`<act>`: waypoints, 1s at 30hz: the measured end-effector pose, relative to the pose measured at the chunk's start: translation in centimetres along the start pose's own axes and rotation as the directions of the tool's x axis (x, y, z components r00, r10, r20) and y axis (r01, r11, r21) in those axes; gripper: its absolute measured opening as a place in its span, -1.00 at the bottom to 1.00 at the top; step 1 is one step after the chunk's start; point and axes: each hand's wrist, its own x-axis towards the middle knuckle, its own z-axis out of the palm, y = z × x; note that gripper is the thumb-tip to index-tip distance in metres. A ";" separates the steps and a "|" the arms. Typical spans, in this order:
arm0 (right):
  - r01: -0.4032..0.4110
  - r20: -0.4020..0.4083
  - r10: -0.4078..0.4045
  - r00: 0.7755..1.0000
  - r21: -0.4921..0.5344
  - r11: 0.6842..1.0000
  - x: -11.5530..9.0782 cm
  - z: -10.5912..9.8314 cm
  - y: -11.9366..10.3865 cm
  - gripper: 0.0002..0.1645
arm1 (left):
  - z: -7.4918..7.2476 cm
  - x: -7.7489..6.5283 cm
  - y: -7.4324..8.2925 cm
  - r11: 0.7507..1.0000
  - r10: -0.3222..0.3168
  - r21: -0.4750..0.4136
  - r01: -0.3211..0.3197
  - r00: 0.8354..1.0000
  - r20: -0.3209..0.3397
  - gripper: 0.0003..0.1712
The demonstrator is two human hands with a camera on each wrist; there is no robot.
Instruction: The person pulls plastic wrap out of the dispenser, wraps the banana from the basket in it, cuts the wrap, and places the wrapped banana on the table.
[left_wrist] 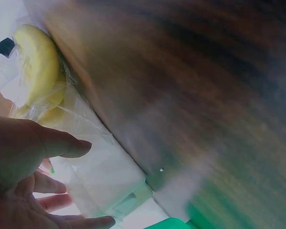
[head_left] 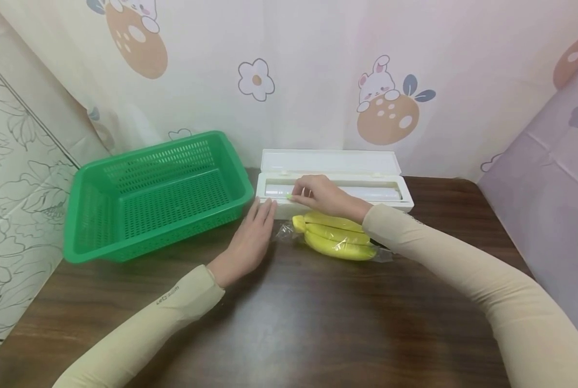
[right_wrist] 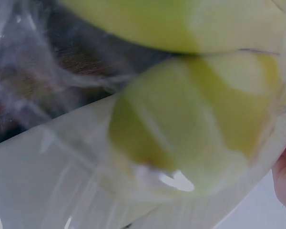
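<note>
A white cling film box (head_left: 289, 209) stands with its lid (head_left: 330, 161) raised, a roll of film (head_left: 371, 193) lying inside. My right hand (head_left: 325, 195) reaches over it, thumb and finger pinching a small green piece (head_left: 289, 196) at the box's front edge. The left hand (head_left: 250, 237) lays its straight fingers at the box's front left corner. Just in front of the box, under the right forearm, is a bunch of yellow bananas (head_left: 339, 242) wrapped in clear film. Those wrapped bananas (right_wrist: 181, 124) fill much of the right wrist view and hide most of that hand.
To the left, a green plastic basket (head_left: 160, 248) with slotted walls stands close to the box and the left fingertips. A patterned curtain (head_left: 313, 97) hangs behind the brown wooden table (head_left: 308, 334). Loose film (head_left: 285, 231) sticks out beside the banana stems.
</note>
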 end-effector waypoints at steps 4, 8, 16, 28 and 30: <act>0.004 -0.002 -0.004 1.000 0.006 1.000 -0.1 0.0 0.2 -0.85 | -0.1 0.0 0.1 1.000 -0.011 -0.002 0.011 1.000 0.022 -0.27; 0.009 0.003 -0.009 1.000 -0.007 1.000 -0.2 0.0 0.3 -0.85 | -0.3 0.1 0.1 1.000 -0.025 0.004 0.025 0.998 0.049 -0.26; 0.066 -0.002 -0.066 0.998 -0.039 0.997 -0.3 -0.2 0.4 -0.88 | -0.8 0.2 0.3 0.998 -0.031 0.049 0.028 0.998 0.061 -0.22; 0.057 -0.008 -0.057 0.998 -0.033 0.998 -0.6 -0.3 0.7 -0.88 | -1.0 0.2 0.5 0.998 -0.037 0.048 0.033 0.996 0.084 -0.23; 0.060 -0.011 -0.060 0.998 -0.029 0.998 -0.7 -0.3 0.7 -0.88 | -1.1 0.3 0.5 0.998 -0.039 0.047 0.035 0.996 0.085 -0.23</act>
